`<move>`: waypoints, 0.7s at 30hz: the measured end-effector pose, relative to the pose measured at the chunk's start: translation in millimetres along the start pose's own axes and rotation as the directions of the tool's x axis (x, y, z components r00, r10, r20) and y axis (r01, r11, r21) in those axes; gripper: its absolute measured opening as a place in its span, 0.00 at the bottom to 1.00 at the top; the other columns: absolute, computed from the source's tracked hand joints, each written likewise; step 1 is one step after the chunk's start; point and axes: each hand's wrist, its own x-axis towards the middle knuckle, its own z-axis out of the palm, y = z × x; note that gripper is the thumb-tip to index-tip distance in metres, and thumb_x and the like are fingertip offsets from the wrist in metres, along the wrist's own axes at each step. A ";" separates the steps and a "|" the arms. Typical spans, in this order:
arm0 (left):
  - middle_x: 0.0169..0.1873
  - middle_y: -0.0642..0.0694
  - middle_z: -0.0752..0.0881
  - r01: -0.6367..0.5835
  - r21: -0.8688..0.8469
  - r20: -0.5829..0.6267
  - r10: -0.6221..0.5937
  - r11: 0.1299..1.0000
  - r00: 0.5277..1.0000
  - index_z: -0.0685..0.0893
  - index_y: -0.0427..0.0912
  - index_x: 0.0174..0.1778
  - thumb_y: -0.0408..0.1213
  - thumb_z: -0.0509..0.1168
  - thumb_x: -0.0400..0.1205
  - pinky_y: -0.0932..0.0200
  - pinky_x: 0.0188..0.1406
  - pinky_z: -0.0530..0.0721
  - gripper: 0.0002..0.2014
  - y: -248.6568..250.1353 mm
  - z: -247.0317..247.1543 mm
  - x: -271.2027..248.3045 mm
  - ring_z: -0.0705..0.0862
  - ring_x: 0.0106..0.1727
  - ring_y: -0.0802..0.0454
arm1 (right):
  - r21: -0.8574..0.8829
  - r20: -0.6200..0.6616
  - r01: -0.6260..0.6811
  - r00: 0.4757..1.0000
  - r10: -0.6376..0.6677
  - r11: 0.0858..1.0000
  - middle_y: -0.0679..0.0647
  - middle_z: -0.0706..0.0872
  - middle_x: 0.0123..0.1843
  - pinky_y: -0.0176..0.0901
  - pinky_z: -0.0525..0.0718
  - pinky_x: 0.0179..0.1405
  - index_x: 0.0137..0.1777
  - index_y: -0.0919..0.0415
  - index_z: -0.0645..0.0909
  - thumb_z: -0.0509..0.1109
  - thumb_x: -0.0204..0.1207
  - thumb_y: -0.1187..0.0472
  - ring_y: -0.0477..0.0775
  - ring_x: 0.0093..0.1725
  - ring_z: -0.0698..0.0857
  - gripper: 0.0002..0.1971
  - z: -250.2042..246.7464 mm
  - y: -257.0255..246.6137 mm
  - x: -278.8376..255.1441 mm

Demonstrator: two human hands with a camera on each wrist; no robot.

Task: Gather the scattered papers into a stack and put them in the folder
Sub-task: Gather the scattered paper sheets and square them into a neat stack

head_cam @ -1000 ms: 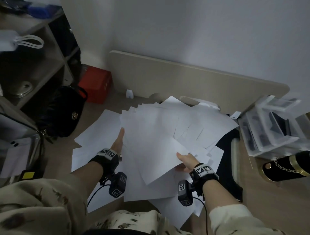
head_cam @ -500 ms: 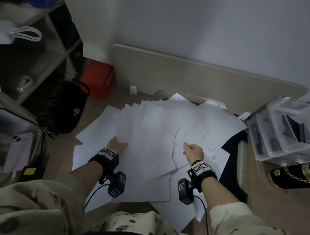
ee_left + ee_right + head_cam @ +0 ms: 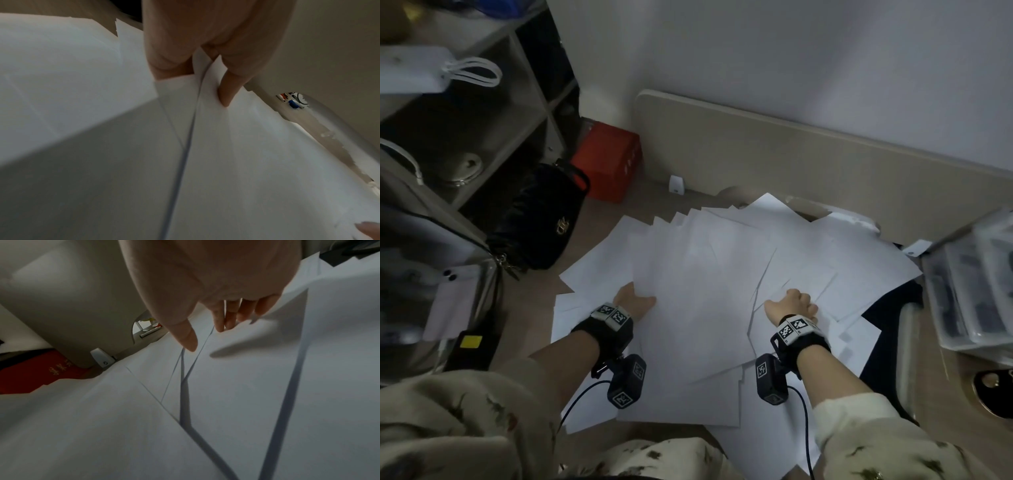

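Many white papers (image 3: 715, 274) lie fanned and overlapping on the floor. My left hand (image 3: 635, 301) is at the left edge of the pile. In the left wrist view its thumb (image 3: 226, 92) lies on top of the papers (image 3: 267, 162) and its fingers are hidden beneath them, so it pinches the edge. My right hand (image 3: 791, 303) is arched over the middle right of the pile. Its fingertips (image 3: 226, 321) press down on a sheet (image 3: 246, 386), with the thumb apart. A black folder (image 3: 890, 308) lies at the right, partly covered by paper.
A beige board (image 3: 791, 161) leans on the wall behind the pile. A black handbag (image 3: 541, 219) and a red box (image 3: 606, 161) stand at the left by a shelf unit (image 3: 465, 130). Clear plastic drawers (image 3: 969, 284) stand at the right.
My right hand has laid down the sheet it held up and now presses on the pile. My left hand has slid under the pile's left edge, thumb on top.
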 end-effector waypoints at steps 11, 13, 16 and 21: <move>0.64 0.34 0.82 0.039 0.022 0.008 -0.039 0.999 0.999 0.77 0.33 0.69 0.35 0.69 0.77 0.46 0.65 0.80 0.24 -7.0 -2.2 11.4 0.81 0.64 0.36 | 0.223 0.133 -0.005 0.991 -0.025 0.975 0.67 0.84 0.63 0.53 0.80 0.60 0.50 0.69 0.81 0.67 0.76 0.54 0.63 0.50 0.83 0.16 -14.8 -10.7 10.5; 0.64 0.34 0.82 0.042 0.022 0.017 -0.043 0.999 0.999 0.77 0.34 0.70 0.35 0.69 0.77 0.44 0.66 0.80 0.24 -7.2 -1.9 10.9 0.81 0.64 0.36 | 0.239 0.105 -0.022 0.994 -0.003 0.971 0.66 0.82 0.66 0.54 0.78 0.63 0.63 0.74 0.79 0.67 0.76 0.59 0.66 0.61 0.83 0.21 -13.7 -12.5 7.9; 0.64 0.35 0.82 0.033 0.031 0.018 -0.034 0.999 0.999 0.77 0.34 0.69 0.35 0.69 0.78 0.46 0.66 0.79 0.23 -7.7 -2.4 9.0 0.81 0.64 0.36 | 0.275 0.079 -0.024 0.997 0.003 0.961 0.62 0.84 0.59 0.46 0.79 0.49 0.56 0.67 0.83 0.65 0.75 0.65 0.66 0.50 0.84 0.12 -15.7 -12.9 2.3; 0.63 0.35 0.83 0.001 0.049 -0.017 0.000 0.999 1.000 0.79 0.34 0.67 0.35 0.68 0.77 0.47 0.66 0.79 0.22 -8.6 -3.0 6.2 0.81 0.63 0.37 | 0.385 -0.079 -0.016 0.996 0.050 0.923 0.59 0.84 0.50 0.45 0.76 0.46 0.44 0.56 0.83 0.61 0.74 0.64 0.65 0.48 0.81 0.09 -25.0 -2.0 -6.1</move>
